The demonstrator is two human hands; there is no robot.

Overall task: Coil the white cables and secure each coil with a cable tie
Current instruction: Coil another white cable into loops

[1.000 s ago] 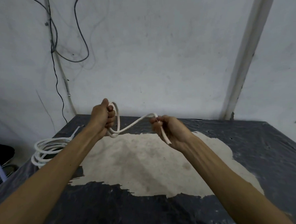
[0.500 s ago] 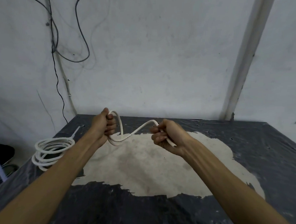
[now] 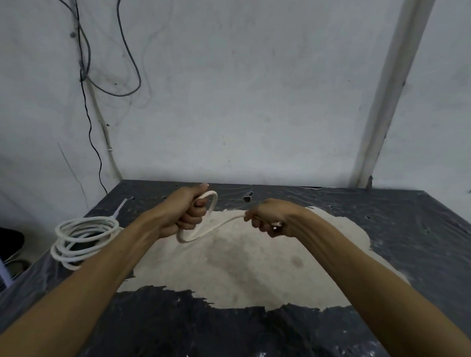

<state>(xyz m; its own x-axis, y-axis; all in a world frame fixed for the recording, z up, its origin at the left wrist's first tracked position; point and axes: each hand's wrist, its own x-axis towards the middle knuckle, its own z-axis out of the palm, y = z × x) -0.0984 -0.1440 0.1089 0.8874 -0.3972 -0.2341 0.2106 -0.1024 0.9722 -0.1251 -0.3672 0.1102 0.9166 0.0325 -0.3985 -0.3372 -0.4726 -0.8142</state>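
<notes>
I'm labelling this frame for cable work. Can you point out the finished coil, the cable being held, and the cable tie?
finished coil (image 3: 68,243): head view, its left strands.
held cable (image 3: 225,221): head view, span between the hands.
cable tie (image 3: 120,208): head view, thin strip behind the coil.

Two bare forearms enter from the lower edge, no sleeves in view. Left hand (image 3: 185,212) and right hand (image 3: 276,217): no gloves, rings, watch or wristbands seen. Tendons and veins stand out along the right forearm.
</notes>
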